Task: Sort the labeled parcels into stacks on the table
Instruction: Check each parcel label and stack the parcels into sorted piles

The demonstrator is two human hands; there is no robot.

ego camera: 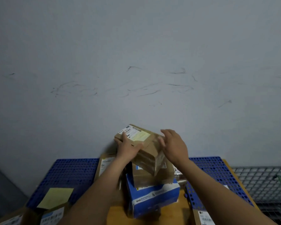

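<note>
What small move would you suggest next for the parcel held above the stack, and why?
Probably lower the labeled parcel flat onto the brown box: it hangs tilted above it in the left hand, the right hand open beside it.

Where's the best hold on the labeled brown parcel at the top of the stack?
By its two opposite sides, coming in from left and right. The top parcel is a flat box, tilted, label up. The left hand grips its left side, thumb on top, and the right hand is open by the right side.
</note>
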